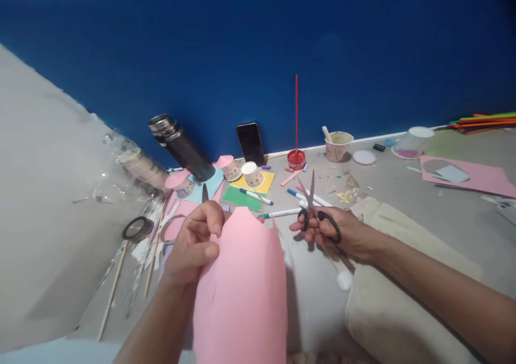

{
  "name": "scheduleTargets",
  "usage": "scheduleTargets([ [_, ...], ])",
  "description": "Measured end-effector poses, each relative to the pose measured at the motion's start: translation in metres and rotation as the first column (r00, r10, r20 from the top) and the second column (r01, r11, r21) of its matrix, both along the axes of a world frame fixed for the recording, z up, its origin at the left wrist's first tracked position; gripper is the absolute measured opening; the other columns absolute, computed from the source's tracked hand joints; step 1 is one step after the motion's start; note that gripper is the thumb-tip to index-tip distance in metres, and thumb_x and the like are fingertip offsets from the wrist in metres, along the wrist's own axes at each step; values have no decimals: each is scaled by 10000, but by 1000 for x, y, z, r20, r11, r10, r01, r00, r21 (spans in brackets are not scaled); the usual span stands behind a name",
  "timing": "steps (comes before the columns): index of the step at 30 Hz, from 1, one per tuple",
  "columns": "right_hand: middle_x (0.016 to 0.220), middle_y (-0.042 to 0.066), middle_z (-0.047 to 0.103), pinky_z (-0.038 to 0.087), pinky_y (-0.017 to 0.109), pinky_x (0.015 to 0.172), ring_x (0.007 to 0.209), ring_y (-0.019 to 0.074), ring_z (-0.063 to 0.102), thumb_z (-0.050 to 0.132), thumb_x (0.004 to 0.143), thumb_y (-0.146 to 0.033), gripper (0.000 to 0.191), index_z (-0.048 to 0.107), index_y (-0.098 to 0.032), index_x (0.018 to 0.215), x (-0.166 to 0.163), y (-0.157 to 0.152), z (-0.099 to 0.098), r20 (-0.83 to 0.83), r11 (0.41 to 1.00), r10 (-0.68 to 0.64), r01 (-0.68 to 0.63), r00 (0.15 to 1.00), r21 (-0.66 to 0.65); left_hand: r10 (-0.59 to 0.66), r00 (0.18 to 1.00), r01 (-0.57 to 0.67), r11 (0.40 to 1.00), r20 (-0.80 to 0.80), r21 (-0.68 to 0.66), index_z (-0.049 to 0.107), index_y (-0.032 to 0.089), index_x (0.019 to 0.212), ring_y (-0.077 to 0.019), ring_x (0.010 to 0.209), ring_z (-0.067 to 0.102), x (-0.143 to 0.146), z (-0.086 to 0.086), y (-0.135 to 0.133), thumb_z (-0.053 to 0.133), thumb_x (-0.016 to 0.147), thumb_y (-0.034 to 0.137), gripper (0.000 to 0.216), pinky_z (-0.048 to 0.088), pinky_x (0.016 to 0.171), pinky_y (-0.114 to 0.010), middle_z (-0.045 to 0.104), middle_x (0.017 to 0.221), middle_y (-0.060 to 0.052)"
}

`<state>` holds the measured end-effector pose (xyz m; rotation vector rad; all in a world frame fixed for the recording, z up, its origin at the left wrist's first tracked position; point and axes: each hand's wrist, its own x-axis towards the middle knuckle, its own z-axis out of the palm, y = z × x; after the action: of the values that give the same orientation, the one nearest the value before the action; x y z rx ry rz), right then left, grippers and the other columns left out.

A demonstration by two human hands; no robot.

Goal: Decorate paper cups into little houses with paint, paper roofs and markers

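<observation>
My left hand (pixel 196 242) pinches the left edge of a pink paper sheet (pixel 242 283) held upright in front of me, its top cut to a rough point. My right hand (pixel 338 234) grips black-handled scissors (pixel 315 209) to the right of the sheet. The blades point up and away, slightly apart, clear of the paper.
On the grey floor lie several markers (pixel 256 195), coloured paper pieces (pixel 241 197), small paper cups (pixel 252 174), a dark flask (pixel 182 147), a phone (pixel 250 143) leaning on the blue wall, a red paint lid with a stick (pixel 296 158), tape roll (pixel 137 228), wooden sticks (pixel 112 291), pink sheet (pixel 471 175), beige cloth (pixel 403 299).
</observation>
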<state>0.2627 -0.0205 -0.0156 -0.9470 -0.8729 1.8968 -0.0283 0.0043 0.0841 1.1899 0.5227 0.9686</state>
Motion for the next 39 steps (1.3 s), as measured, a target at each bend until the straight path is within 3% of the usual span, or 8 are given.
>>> scheduleTargets([
  [10,1017,92,788,461,203,572,652,85,581,997,633,-347,483,715,-163,979,-7,0,4,-137,992,-119,111,983,-65,-135,980,157,976,145,-150,597,196,798,-96,502,548,27,-35,27,875,724,258,293,440,499,-198,630,658,39],
  [17,942,70,781,316,194,466,625,96,573,992,609,-333,452,670,-186,890,-13,5,11,-37,953,-287,281,957,-108,-61,978,111,962,198,-250,552,201,790,-82,477,511,37,-43,27,883,703,268,348,420,481,-188,559,611,67],
  [22,1022,76,776,387,187,492,667,95,607,989,658,-355,434,681,-191,915,-13,6,2,-119,970,-226,212,967,-122,-3,961,91,947,277,-307,545,214,807,-66,450,446,45,-47,20,853,710,269,327,410,488,-178,525,592,79],
  [26,877,25,731,508,221,601,701,111,636,967,704,-310,378,709,-184,950,-14,8,-4,-214,979,-186,164,959,-118,-9,960,101,944,281,-314,558,211,796,-82,492,492,51,-52,18,854,709,266,314,430,511,-182,525,589,71],
  [30,723,-40,657,520,211,598,625,85,575,992,615,-253,368,695,-172,817,-12,11,-1,-220,946,-322,309,921,-92,-36,979,101,942,203,-320,613,201,808,-98,488,543,46,-57,25,892,670,255,316,473,522,-216,585,606,59],
  [32,703,-52,643,513,199,577,620,82,572,1004,575,-256,390,683,-176,781,-8,13,1,-203,904,-427,420,881,-82,57,975,28,928,216,-371,670,198,874,-157,594,649,39,-61,32,909,679,394,365,552,614,-274,688,710,12],
  [35,697,-59,646,545,208,600,640,95,601,1007,562,-261,412,670,-191,788,-2,17,1,-196,845,-534,525,823,-100,233,940,-93,878,251,-470,732,199,1056,-321,1003,739,32,-68,39,751,768,735,609,605,891,-433,788,986,-87],
  [39,707,-59,673,552,224,589,640,108,616,1001,551,-237,438,653,-211,816,4,23,-4,-169,786,-618,606,768,-119,228,942,-91,882,247,-463,708,223,1286,-399,1309,632,38,-69,34,679,761,827,800,529,1075,-548,777,1228,-138],
])
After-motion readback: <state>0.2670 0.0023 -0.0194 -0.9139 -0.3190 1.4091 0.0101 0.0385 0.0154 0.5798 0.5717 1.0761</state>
